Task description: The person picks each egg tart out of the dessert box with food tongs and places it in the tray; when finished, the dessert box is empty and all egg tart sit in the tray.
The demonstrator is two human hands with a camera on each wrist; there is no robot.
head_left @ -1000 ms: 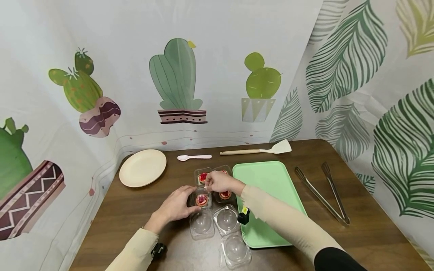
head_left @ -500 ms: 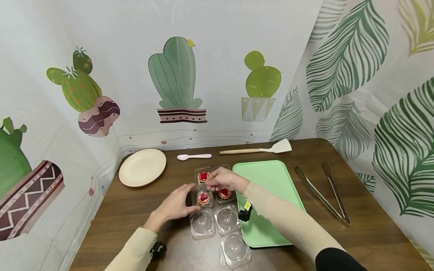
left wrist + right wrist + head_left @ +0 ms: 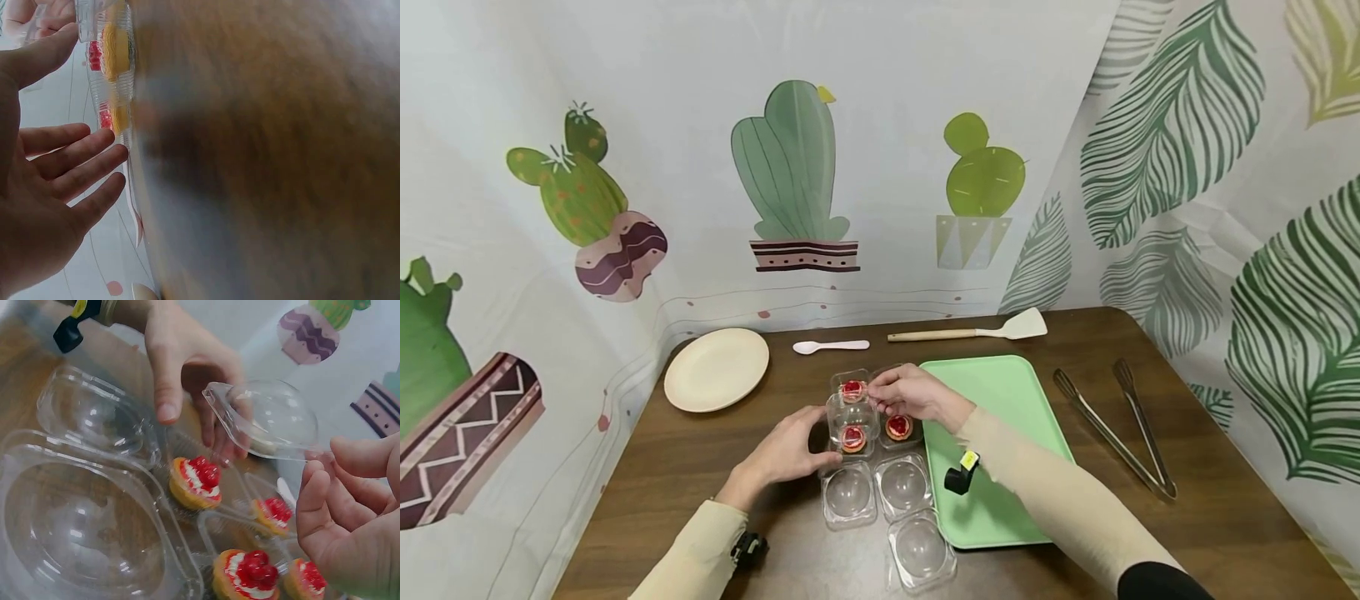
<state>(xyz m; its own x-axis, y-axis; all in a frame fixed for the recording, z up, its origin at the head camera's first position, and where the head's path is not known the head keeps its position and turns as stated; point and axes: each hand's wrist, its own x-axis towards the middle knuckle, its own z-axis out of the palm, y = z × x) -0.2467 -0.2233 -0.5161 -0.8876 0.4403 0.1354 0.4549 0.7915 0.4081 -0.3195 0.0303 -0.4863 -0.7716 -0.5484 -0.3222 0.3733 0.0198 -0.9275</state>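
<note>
Here, right fingers (image 3: pixel 315 484) together on lid (image 3: pixel 287 419)

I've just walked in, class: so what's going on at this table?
A person's right hand pinches the edge of a clear, domed plastic lid, held above a clear plastic container with a small red-topped tart inside. The left hand is spread beside that container. The lid is not on it; three similar lids lie nearer the person.
</note>
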